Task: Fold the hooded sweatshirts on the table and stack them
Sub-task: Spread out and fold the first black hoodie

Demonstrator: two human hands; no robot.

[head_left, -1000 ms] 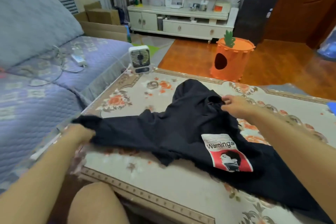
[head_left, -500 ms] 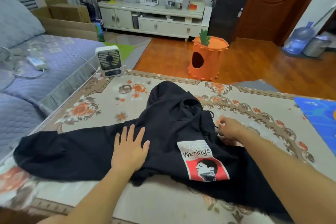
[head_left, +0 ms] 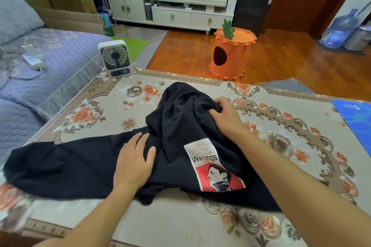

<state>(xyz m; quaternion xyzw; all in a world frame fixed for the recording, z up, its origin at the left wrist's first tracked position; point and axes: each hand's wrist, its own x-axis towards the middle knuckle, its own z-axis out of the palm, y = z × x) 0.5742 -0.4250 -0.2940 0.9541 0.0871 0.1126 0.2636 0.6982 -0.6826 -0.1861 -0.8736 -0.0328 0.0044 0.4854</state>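
A black hooded sweatshirt (head_left: 180,138) lies spread on the flower-patterned table (head_left: 112,114), hood toward the far side, one sleeve stretched out to the left. A red and white printed patch reading "Warnings" shows on its front. My left hand (head_left: 133,163) rests flat on the cloth where the left sleeve meets the body, fingers straight. My right hand (head_left: 224,115) grips a bunch of the black cloth near the right shoulder, beside the hood. The sweatshirt's right side is hidden under my right forearm.
A small white desk fan (head_left: 115,58) stands at the table's far left corner. A blue mat (head_left: 357,118) lies at the right edge. A purple-covered sofa (head_left: 50,60) runs along the left. An orange carrot-shaped tub (head_left: 230,52) stands on the floor beyond the table.
My left hand let go of the sleeve end and now lies flat on the body. My right hand moved up from the table and took hold of cloth by the hood.
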